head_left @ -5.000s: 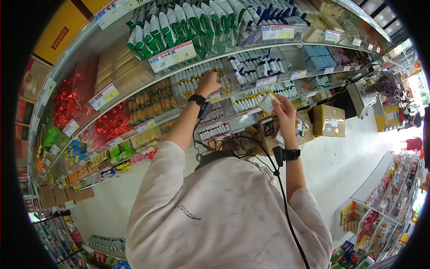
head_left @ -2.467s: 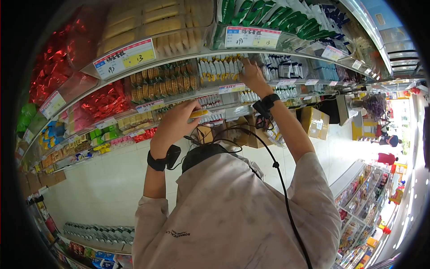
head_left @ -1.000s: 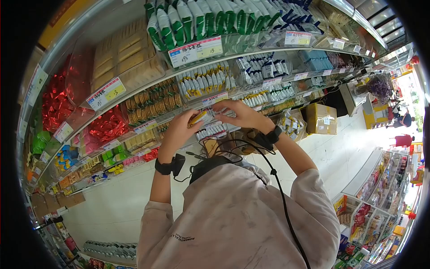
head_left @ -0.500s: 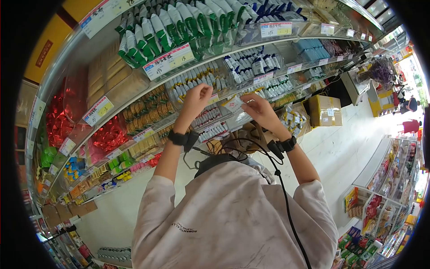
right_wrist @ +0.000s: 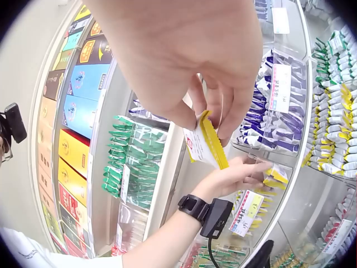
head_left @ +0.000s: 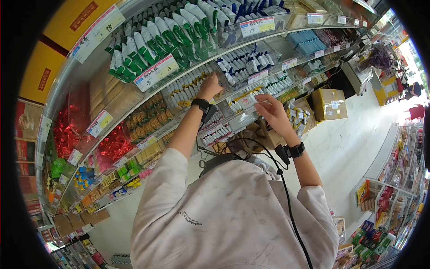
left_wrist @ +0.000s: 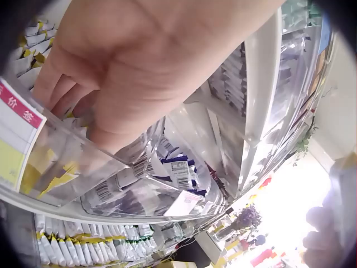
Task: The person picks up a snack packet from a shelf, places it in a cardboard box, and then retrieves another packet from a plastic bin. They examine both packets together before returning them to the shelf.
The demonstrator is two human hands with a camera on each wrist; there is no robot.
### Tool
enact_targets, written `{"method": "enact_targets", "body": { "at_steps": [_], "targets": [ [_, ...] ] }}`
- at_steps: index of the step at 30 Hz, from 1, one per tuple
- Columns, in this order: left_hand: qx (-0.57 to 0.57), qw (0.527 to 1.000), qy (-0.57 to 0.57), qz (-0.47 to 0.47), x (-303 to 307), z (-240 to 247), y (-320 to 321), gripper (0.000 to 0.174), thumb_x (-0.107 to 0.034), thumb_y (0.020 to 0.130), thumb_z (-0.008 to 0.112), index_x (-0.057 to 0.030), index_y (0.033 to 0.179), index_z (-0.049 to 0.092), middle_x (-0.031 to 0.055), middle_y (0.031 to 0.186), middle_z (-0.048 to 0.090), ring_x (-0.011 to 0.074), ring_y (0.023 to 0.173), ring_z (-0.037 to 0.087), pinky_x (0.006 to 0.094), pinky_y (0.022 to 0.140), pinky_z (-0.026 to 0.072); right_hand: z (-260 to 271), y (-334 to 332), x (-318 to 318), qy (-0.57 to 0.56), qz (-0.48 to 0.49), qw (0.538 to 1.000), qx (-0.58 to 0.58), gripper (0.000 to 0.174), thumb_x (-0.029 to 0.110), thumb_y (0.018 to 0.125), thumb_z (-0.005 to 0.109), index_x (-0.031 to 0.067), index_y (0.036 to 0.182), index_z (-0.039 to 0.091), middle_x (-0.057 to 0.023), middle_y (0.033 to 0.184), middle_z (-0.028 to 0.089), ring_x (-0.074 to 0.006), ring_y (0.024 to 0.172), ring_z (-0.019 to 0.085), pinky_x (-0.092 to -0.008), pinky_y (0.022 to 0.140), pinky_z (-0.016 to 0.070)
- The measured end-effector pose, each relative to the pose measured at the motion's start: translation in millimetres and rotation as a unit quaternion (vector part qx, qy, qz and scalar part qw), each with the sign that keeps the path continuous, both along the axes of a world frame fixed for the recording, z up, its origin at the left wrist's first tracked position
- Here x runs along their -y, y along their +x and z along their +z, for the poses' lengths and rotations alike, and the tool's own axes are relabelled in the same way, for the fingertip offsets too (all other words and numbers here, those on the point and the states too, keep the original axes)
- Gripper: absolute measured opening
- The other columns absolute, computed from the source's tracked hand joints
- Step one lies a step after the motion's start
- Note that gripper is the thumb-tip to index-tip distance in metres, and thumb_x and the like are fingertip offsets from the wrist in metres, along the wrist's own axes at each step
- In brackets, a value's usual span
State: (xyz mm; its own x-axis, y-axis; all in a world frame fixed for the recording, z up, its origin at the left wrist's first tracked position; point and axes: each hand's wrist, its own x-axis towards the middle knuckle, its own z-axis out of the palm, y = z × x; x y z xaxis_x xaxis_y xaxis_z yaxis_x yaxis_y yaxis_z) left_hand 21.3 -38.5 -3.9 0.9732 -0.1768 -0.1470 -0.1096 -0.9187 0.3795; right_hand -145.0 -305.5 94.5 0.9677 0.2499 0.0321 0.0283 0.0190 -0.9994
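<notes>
My right hand [head_left: 276,116] pinches a white and yellow packet [head_left: 245,102] by its edge between thumb and fingers; the right wrist view shows the same packet [right_wrist: 205,144] hanging from the fingertips. My left hand [head_left: 210,88] is down in a clear bin of similar packets [head_left: 182,91]. Its fingers are curled in the left wrist view, where the hand [left_wrist: 128,72] partly hides the bin's contents. The right wrist view has a yellow packet [right_wrist: 276,176] at the left hand's [right_wrist: 240,174] fingertips.
Blue and white packets [head_left: 251,65] fill the bin to the right. Above lie green and white packets [head_left: 156,38] behind a price card [head_left: 156,72]. Round biscuits [head_left: 148,117] are on the left. A cardboard box [head_left: 329,105] stands at the right.
A packet that was in my left hand one second ago is now in my right hand. My left hand has since moved up and right into the bin of yellow and white packets.
</notes>
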Motion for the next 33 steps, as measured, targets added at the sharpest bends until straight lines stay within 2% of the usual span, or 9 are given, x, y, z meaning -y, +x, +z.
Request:
{"method": "enact_targets", "body": {
  "at_steps": [2,5,6,10,16,20,26,29,33],
  "targets": [
    [0.022,0.999,0.019,0.019,2,-1,3,0.092,-0.036,0.07,0.086,0.012,0.137,0.045,0.0306,0.125,0.062,0.0386,0.105,0.068,0.0435,0.085,0.0591,1,-1,1,-0.006,0.006,1.0,-0.012,0.026,0.007,0.098,0.065,-0.0004,0.122,0.06,-0.0016,0.105,0.06,-0.0085,0.093,0.065,-0.0234,0.079,0.0513],
    [0.043,0.998,0.032,0.021,1,-13,8,0.101,-0.04,0.068,0.087,0.0115,0.141,0.04,0.0286,0.126,0.063,0.0372,0.105,0.068,0.0419,0.085,0.0591,0,0,2,-0.01,0.005,1.0,-0.004,0.026,0.007,0.098,0.065,-0.0005,0.122,0.06,-0.0015,0.103,0.06,-0.0083,0.092,0.064,-0.023,0.078,0.0512],
    [-0.022,0.998,0.004,0.052,3,0,3,0.101,-0.041,0.067,0.086,0.0078,0.144,0.041,0.0258,0.127,0.064,0.0363,0.107,0.068,0.0417,0.089,0.0578,-2,1,2,-0.01,0.003,1.0,0.0,0.026,0.007,0.098,0.065,-0.0005,0.122,0.06,-0.0015,0.102,0.06,-0.0082,0.091,0.064,-0.0229,0.078,0.0512],
    [-0.031,0.988,-0.131,0.076,-9,1,-7,0.086,-0.038,0.069,0.083,-0.0037,0.141,0.054,0.0225,0.128,0.065,0.0352,0.112,0.066,0.041,0.095,0.0542,-13,8,1,-0.027,-0.003,0.999,0.027,0.027,0.009,0.097,0.067,-0.0008,0.122,0.061,-0.0024,0.1,0.061,-0.0098,0.088,0.065,-0.024,0.075,0.0526],
    [0.012,0.965,-0.241,0.106,-24,15,-28,0.075,-0.033,0.071,0.083,-0.0028,0.135,0.057,0.0209,0.124,0.067,0.0334,0.113,0.066,0.0433,0.093,0.0538,-17,31,-19,-0.13,-0.039,0.985,0.109,0.031,0.007,0.092,0.069,-0.0039,0.12,0.063,-0.0079,0.095,0.06,-0.0172,0.084,0.068,-0.0294,0.073,0.0575],
    [0.05,0.949,-0.276,0.145,-35,44,-51,0.076,-0.028,0.071,0.083,0.0018,0.135,0.053,0.0194,0.111,0.068,0.0291,0.097,0.069,0.0394,0.081,0.0562,-5,50,-50,-0.162,-0.057,0.968,0.182,0.032,0.006,0.089,0.07,-0.0051,0.118,0.063,-0.0121,0.097,0.06,-0.0232,0.081,0.069,-0.0329,0.073,0.0591],
    [0.046,0.923,-0.358,0.132,-34,82,-89,0.061,-0.026,0.072,0.082,0.0087,0.116,0.058,0.0171,0.095,0.065,0.0273,0.083,0.066,0.0382,0.071,0.053,-21,75,-101,-0.214,-0.064,0.948,0.226,0.032,0.01,0.092,0.067,-0.0025,0.119,0.055,-0.024,0.109,0.064,-0.0391,0.087,0.069,-0.0413,0.075,0.0568],
    [0.082,0.942,-0.294,0.142,-43,64,-92,0.054,-0.026,0.074,0.08,0.0088,0.109,0.059,0.0184,0.096,0.061,0.0299,0.085,0.064,0.0381,0.073,0.0519,-37,79,-123,-0.175,-0.047,0.961,0.208,0.035,0.01,0.096,0.065,-0.0038,0.125,0.052,-0.0213,0.113,0.065,-0.0334,0.094,0.07,-0.0386,0.082,0.0577],
    [0.202,0.931,-0.268,0.146,-44,66,-105,0.061,-0.029,0.075,0.08,0.0088,0.117,0.055,0.022,0.103,0.058,0.0351,0.09,0.062,0.0425,0.078,0.0519,-41,79,-139,-0.106,-0.012,0.977,0.183,0.037,0.011,0.097,0.063,-0.0041,0.129,0.049,-0.0217,0.121,0.063,-0.0288,0.103,0.068,-0.0376,0.085,0.0565]
  ]
}}
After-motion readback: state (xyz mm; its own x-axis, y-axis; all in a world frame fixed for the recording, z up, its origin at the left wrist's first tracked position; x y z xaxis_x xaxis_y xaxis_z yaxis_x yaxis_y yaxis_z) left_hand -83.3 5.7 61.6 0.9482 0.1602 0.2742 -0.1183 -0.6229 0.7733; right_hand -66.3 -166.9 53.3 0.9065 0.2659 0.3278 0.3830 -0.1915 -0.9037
